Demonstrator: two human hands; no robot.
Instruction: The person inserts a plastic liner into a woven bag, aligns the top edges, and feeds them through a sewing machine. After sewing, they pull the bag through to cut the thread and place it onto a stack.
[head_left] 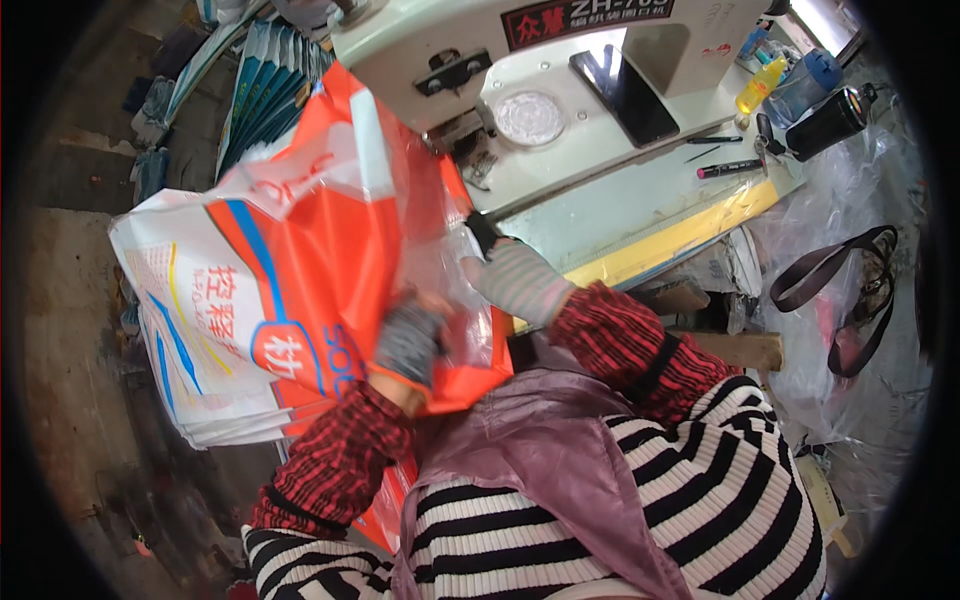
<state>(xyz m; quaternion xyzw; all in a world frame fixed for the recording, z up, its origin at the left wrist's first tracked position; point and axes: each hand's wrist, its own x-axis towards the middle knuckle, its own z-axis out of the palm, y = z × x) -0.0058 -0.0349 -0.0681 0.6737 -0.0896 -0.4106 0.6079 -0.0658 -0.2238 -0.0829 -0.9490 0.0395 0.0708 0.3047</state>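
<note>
A large orange and white printed woven sack [340, 220] lies on a stack of similar sacks, its mouth toward me and a clear plastic liner [440, 250] showing inside. My left hand [408, 340], in a dark grey knit glove, is over the near part of the sack; motion smears its fingers. On the sack's right edge is my right hand [520, 278], in a striped grey glove, with the thumb bent in and a black covering at the fingertips. It appears to pinch that edge, close by the white sewing machine [420, 30].
A black phone [625, 95] and a clear round dish [530, 118] rest on the machine bed. Pens [730, 169], a yellow bottle [762, 85] and a black flask [830, 122] stand at the right. Folded sacks [265, 85] are at far left; a dark strap [835, 290] lies over clear plastic.
</note>
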